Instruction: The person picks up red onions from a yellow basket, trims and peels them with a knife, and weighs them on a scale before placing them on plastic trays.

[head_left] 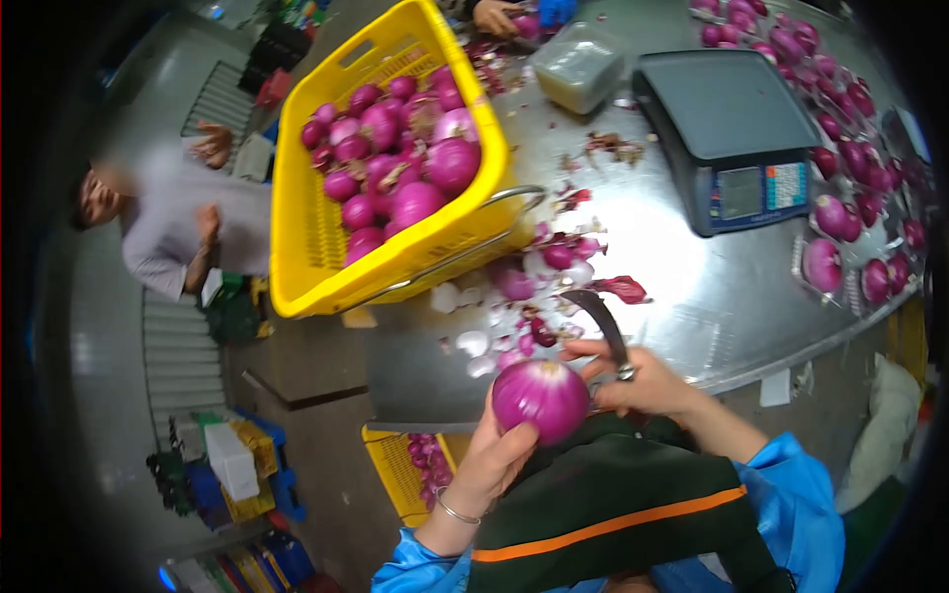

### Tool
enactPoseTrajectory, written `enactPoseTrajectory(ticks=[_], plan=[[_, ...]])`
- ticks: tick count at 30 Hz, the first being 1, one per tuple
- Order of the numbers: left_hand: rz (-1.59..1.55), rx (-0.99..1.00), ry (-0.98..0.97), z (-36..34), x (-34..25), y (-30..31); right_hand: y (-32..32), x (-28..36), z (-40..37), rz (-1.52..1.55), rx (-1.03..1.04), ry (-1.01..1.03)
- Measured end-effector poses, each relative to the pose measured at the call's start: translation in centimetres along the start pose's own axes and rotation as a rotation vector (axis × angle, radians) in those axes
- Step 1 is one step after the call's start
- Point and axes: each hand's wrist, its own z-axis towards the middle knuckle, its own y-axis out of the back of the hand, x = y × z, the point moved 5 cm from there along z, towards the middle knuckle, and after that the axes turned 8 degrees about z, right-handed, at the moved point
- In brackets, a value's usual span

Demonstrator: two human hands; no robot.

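Note:
My left hand grips a large purple onion from below and from its left side, with the pale end facing up. My right hand is closed round the handle of a curved knife, just right of the onion. The dark blade points up and to the left over the metal table. Onion skins and peeled pieces lie on the table beyond the onion. A yellow crate full of purple onions stands tilted at the upper left.
A digital scale stands at the upper right, beside a clear plastic box. Packed onions cover the table's right side. Another person's hand is at the top. A person stands at the left. A second yellow crate sits below the table.

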Motion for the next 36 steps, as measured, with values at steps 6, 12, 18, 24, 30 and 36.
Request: enactPoseTrajectory(ticks=[6, 12, 18, 24, 30, 36], plan=[[0.665, 0.291, 0.079, 5.1, 3.5, -3.0, 8.9, -5.8, -5.1, 0.56, -0.416, 0.132], [1.259, -0.075, -0.636, 4.2, -12.5, -1.0, 16.7, -7.3, -10.6, -0.703, -0.845, 0.041], [1.405, -0.448, -0.612, 4.9, -23.0, 8.0, 11.7, -3.8, -7.4, -0.827, -0.965, 0.303], [1.355, -0.207, -0.286, 13.2, -25.2, 12.3, -0.1, -7.0, 2.0, -0.603, 0.203, -0.454], [1.702, 0.076, -0.279, 21.7, -24.2, 9.8, 3.1, -7.4, 1.7, -0.399, 0.339, -0.453], [1.82, 0.227, -0.108, 27.6, -21.9, 8.3, 3.2, -6.6, 2.5, -0.386, 0.05, -0.552]])
